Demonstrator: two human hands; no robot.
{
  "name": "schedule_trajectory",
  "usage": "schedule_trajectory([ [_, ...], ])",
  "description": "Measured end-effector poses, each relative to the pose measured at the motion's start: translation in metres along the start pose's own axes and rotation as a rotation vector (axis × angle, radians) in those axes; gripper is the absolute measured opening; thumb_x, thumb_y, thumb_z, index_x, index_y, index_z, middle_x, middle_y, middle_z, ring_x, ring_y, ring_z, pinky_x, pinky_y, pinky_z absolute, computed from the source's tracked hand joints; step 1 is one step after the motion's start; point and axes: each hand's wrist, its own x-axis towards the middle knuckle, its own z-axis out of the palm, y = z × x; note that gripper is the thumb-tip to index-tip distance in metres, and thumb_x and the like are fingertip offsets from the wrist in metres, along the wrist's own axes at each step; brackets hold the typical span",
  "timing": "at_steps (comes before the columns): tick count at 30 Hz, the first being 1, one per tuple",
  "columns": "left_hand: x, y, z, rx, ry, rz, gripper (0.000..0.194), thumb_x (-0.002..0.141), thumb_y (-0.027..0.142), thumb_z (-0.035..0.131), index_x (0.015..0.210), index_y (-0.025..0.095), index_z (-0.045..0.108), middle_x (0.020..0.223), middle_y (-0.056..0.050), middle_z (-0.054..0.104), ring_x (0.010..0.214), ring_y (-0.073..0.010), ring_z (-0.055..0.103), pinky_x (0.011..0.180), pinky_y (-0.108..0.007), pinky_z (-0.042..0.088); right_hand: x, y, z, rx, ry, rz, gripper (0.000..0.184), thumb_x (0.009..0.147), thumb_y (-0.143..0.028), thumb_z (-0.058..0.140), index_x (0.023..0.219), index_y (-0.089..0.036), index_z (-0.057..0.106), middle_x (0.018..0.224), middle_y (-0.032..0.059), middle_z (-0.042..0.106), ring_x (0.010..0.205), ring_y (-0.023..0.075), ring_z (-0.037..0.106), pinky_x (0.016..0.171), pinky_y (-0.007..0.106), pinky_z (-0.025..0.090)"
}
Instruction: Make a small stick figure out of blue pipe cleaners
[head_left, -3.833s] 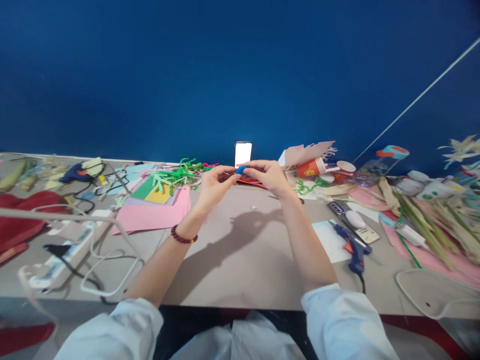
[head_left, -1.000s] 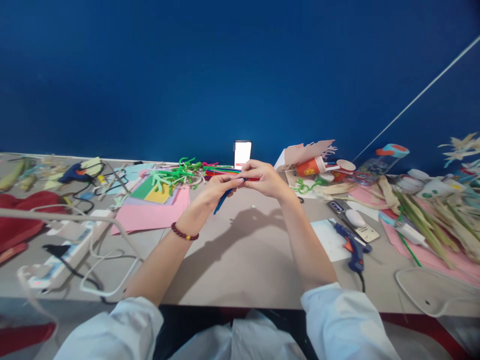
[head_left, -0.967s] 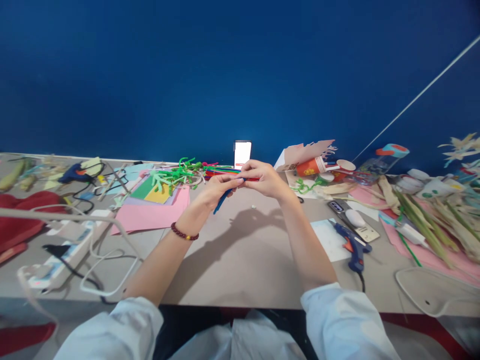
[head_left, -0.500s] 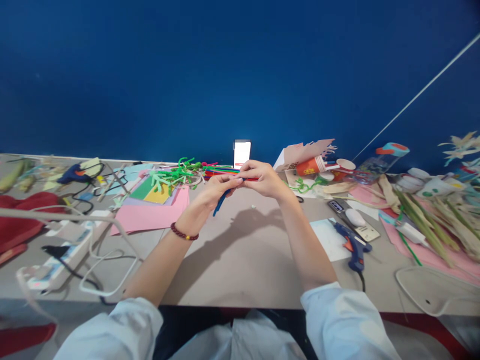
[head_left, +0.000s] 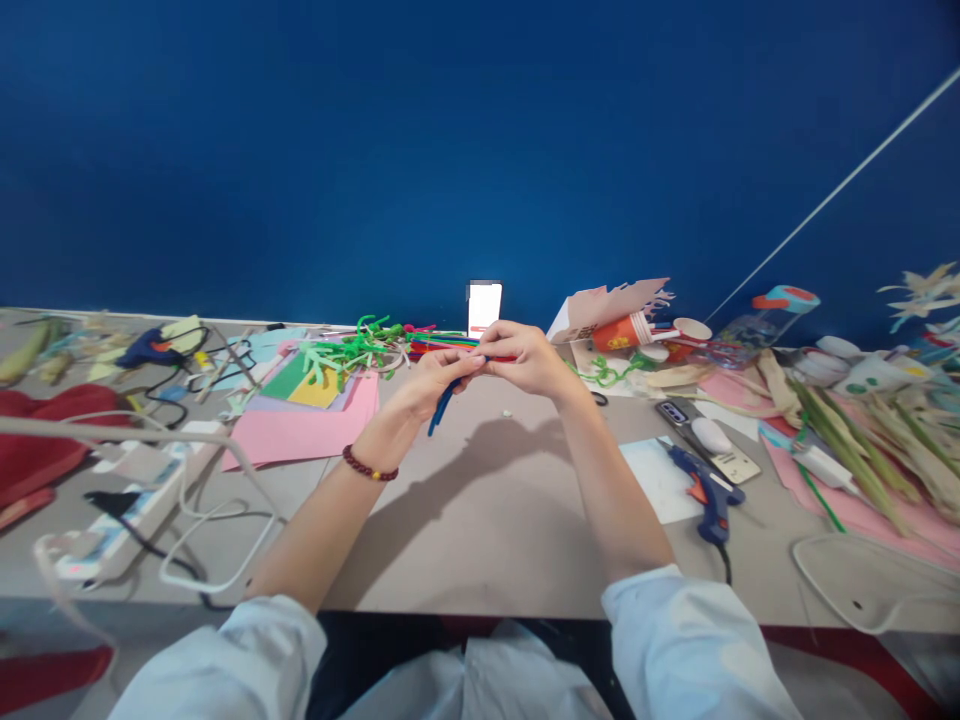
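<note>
Blue pipe cleaners (head_left: 442, 408) hang down out of my left hand (head_left: 437, 380), which is closed around them. My right hand (head_left: 525, 360) meets the left one at the fingertips and pinches the upper end of the blue pipe cleaners; that end is mostly hidden by the fingers. Both hands are held above the table (head_left: 480, 540). Behind them lies a bunch of red and other coloured pipe cleaners (head_left: 435, 346), partly covered by my hands. A phone (head_left: 484, 308) with a bright screen stands upright against the blue wall just beyond.
Pink paper (head_left: 300, 432) and green pipe cleaner pieces (head_left: 356, 350) lie left. A power strip (head_left: 142, 500) with loose cables is farther left. On the right are a glue gun (head_left: 705, 490), another phone (head_left: 739, 466), paper cups (head_left: 622, 332) and dried husks (head_left: 855, 450).
Earlier a small blue bundle sat between my fingertips; since then the hands have come lower and closer, with blue pipe cleaners hanging from the left. In the last second the hanging ends shifted slightly.
</note>
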Motion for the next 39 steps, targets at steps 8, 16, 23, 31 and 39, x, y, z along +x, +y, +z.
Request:
schedule_trajectory([
  [8,0.001,0.001,-0.003,-0.078,-0.029,-0.038,0.037,0.055,0.044,0.08,0.062,0.012,0.062,0.055,0.001,0.052,0.047,-0.0054,0.042,0.042,-0.02,0.028,0.003,-0.004,0.001,-0.051,-0.004,-0.019,0.018,0.084,-0.03,0.06,0.088,-0.018,0.072,0.086,0.0059,0.059,0.077,0.0159,0.058,0.07,0.029,0.046],
  [16,0.002,0.0,-0.009,-0.225,-0.153,-0.06,0.031,0.069,0.044,0.072,0.072,0.013,0.066,0.063,-0.002,0.059,0.054,-0.0086,0.051,0.044,-0.02,0.036,0.002,-0.009,-0.007,-0.053,0.02,0.045,0.017,0.08,-0.027,0.065,0.095,-0.022,0.072,0.089,0.0042,0.059,0.077,0.0155,0.057,0.069,0.028,0.047],
  [23,0.002,0.002,-0.006,-0.358,-0.143,-0.115,0.02,0.072,0.031,0.072,0.076,0.012,0.067,0.065,-0.002,0.06,0.056,-0.0081,0.053,0.048,-0.02,0.041,0.002,-0.01,-0.009,-0.013,0.066,0.086,0.023,0.08,-0.026,0.066,0.101,-0.022,0.07,0.096,0.006,0.065,0.084,0.0169,0.061,0.076,0.031,0.05],
  [31,0.006,-0.006,0.004,-0.546,-0.005,-0.109,0.014,0.079,0.028,0.067,0.078,0.014,0.067,0.061,0.001,0.059,0.057,-0.0083,0.056,0.059,-0.022,0.048,0.006,-0.008,0.0,-0.025,0.202,0.138,0.025,0.077,-0.03,0.069,0.1,-0.02,0.071,0.1,0.0076,0.07,0.091,0.0196,0.064,0.078,0.031,0.052],
  [39,0.007,-0.014,0.006,-0.579,0.024,-0.032,0.007,0.076,0.023,0.07,0.076,0.016,0.068,0.065,0.001,0.064,0.057,-0.0083,0.058,0.066,-0.025,0.051,0.005,0.006,0.006,-0.151,0.271,-0.012,0.017,0.08,-0.028,0.066,0.094,-0.022,0.074,0.094,0.0068,0.072,0.091,0.0196,0.064,0.085,0.034,0.05],
])
